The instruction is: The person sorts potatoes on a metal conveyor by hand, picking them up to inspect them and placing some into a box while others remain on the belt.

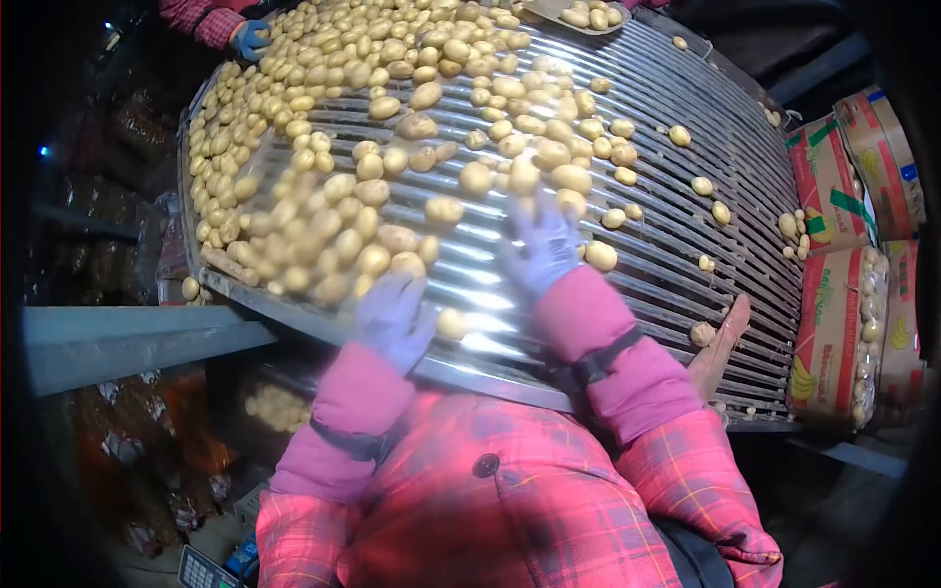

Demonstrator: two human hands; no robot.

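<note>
Many potatoes (343, 186) lie on a slatted metal sorting table (637, 284), heaped most thickly at the left and far side. My left hand (392, 318), in a pale purple glove, is at the near edge against the front of the heap. Its fingers are loosely extended, slightly blurred, and one small potato (452, 323) lies just right of it. Further forward, my right hand (541, 243), gloved the same way, has its fingers spread behind several potatoes (549, 153). Neither hand grasps a potato. Some potatoes around both hands are smeared by motion.
Across the table at top left is another person's blue-gloved hand (250, 39). A scoop-like tray (573, 18) holds potatoes at the far edge. Printed cardboard boxes (833, 333) stand along the right side. A long pinkish-brown piece (723, 338) lies near my right sleeve.
</note>
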